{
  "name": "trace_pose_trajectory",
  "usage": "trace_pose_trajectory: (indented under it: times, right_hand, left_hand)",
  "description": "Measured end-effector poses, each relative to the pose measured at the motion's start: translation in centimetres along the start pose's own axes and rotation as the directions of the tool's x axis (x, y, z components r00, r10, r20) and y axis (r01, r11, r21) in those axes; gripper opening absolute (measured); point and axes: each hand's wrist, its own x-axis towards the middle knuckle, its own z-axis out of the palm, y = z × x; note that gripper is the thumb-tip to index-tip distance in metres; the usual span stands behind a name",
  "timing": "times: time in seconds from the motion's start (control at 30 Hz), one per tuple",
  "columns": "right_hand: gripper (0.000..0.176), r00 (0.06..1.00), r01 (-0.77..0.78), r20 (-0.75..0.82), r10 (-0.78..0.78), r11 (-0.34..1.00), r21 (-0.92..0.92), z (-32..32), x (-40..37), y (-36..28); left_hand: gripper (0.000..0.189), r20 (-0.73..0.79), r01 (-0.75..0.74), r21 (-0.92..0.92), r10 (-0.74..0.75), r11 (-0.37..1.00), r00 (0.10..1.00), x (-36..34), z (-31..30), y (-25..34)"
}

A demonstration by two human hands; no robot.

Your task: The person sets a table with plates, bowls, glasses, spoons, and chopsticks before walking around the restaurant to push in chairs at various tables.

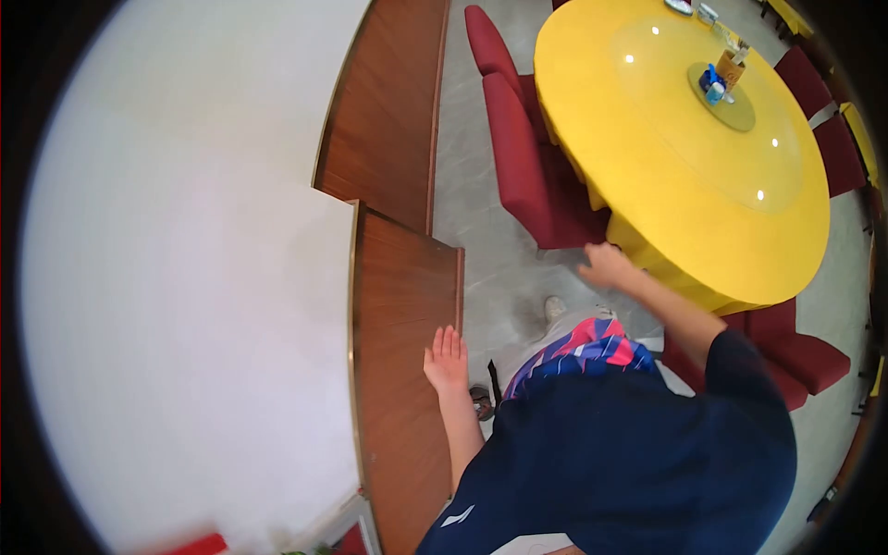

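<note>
My left hand is held out beside the brown wood panel, with its fingers stretched and nothing in it. My right hand hangs in the air near the draped edge of a round table with a yellow cloth. Its fingers are loosely bent and slightly apart, and no object shows in it. Near that hand stands a dark red chair. My shoe shows on the grey floor below.
A white wall rises on the left above the wood panelling. On the table, a round glass turntable carries a brown holder and small blue items. More red chairs stand on the right.
</note>
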Motion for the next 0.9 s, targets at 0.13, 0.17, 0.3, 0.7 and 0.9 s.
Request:
trace_pose_trajectory:
  times: [0.13,0.17,0.3,0.7,0.9]
  right_hand:
    - [0.079,0.998,-0.045,-0.044,0.045,0.999,0.013,-8.6,9.0,-5.5]
    - [0.085,0.996,-0.072,-0.041,0.074,0.997,0.032,-8.9,11.3,-6.1]
    - [0.101,0.981,-0.181,-0.061,0.183,0.983,0.032,-8.7,18.2,-9.4]
    - [0.104,0.793,-0.460,-0.269,0.546,0.827,0.321,-4.9,20.8,-12.6]
    - [0.100,0.756,-0.507,-0.236,0.611,0.774,0.380,-6.3,21.0,-13.0]
  left_hand:
    - [0.056,0.191,-0.066,-0.059,0.076,0.996,0.979,3.9,9.6,3.9]
    - [0.054,0.225,-0.085,-0.026,0.089,0.996,0.970,5.4,11.7,4.7]
    - [0.045,0.230,0.076,0.118,-0.102,0.990,0.968,14.8,18.3,6.7]
    - [0.031,0.502,-0.079,0.574,-0.273,0.815,0.821,37.0,55.2,0.5]
    - [0.041,0.410,-0.287,0.902,-0.429,0.322,0.805,39.9,59.8,-7.8]
